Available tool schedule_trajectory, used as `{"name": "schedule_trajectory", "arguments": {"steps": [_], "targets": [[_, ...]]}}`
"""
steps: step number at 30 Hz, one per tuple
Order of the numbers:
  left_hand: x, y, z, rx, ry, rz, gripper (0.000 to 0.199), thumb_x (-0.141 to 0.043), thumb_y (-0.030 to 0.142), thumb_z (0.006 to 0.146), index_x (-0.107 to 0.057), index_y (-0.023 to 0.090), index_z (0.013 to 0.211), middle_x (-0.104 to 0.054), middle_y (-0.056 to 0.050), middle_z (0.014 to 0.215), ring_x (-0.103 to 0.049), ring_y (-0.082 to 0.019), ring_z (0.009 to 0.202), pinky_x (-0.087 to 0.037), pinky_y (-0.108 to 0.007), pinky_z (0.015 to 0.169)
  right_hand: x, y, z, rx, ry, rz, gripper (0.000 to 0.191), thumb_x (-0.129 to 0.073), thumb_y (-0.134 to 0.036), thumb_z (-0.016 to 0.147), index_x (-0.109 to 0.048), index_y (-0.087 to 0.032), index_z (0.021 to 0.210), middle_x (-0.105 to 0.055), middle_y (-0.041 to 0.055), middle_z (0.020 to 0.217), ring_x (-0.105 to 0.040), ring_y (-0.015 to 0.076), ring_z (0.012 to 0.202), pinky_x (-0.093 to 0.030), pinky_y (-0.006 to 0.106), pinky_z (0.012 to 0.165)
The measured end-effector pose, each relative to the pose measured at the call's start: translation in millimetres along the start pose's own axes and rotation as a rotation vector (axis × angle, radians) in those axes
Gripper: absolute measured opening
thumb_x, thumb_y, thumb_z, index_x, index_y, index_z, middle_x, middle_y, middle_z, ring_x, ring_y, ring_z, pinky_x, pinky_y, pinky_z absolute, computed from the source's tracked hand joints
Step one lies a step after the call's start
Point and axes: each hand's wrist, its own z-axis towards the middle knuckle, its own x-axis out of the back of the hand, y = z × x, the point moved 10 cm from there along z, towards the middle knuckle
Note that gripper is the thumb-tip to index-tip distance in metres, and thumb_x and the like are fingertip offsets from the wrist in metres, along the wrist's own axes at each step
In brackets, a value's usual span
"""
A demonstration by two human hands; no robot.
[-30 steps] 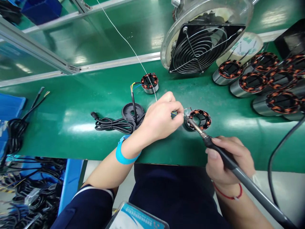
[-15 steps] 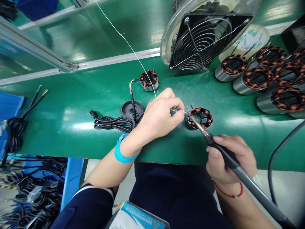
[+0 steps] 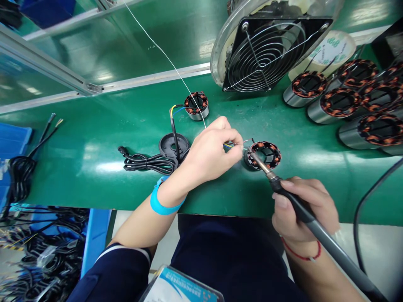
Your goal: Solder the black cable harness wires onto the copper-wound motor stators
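My right hand (image 3: 305,207) is wrapped round a soldering iron (image 3: 300,205), its metal tip at the left rim of a copper-wound motor stator (image 3: 270,156). Just left of that stator, my left hand (image 3: 214,151) pinches thin wires (image 3: 229,146), whose bare ends reach toward the iron's tip. A strand of solder wire (image 3: 174,67) runs down from the top into my left hand; its lower end is hidden by the fingers. Behind the hand stands another stator (image 3: 197,106) joined to a black cable by coloured leads. A round black cap (image 3: 170,144) and coiled cable (image 3: 147,163) lie left of my wrist.
A fan with a wire guard (image 3: 261,63) stands at the back. Several stators (image 3: 340,102) are grouped at the right. More black cables (image 3: 20,176) lie at the left, above a blue bin (image 3: 94,235) of cables. The iron's cord (image 3: 357,218) loops at right.
Almost nothing differs. Both hands, the soldering iron and the stator keep their places; the whole view has shifted very slightly.
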Motion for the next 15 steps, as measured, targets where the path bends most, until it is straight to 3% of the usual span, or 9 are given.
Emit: {"name": "schedule_trajectory", "arguments": {"steps": [11, 15], "targets": [[0.0, -1.4, -0.2, 0.015, 0.005, -0.012, 0.015, -0.055, 0.009, 0.077, -0.065, 0.017, 0.069, -0.050, -0.001, 0.077, -0.051, -0.012, 0.074, -0.044, -0.028, 0.068, 3.5, 0.4, 0.7, -0.005, 0.001, -0.095, 0.037, -0.067, -0.014, 0.076, -0.066, -0.021, 0.113, -0.063, 0.0012, 0.068, -0.058, 0.0186, 0.060, -0.049, 0.033, 0.053], [0.3, -2.1, 0.2, 0.010, 0.011, -0.022, 0.015, -0.056, 0.009, 0.076, -0.065, 0.017, 0.069, -0.050, 0.000, 0.076, -0.052, -0.012, 0.074, -0.044, -0.028, 0.068, 4.6, 7.7, 0.3, -0.063, 0.032, -0.172, 0.045, -0.070, -0.017, 0.078, -0.064, -0.025, 0.122, -0.068, 0.0028, 0.079, -0.063, 0.0206, 0.067, -0.051, 0.033, 0.055]]}}
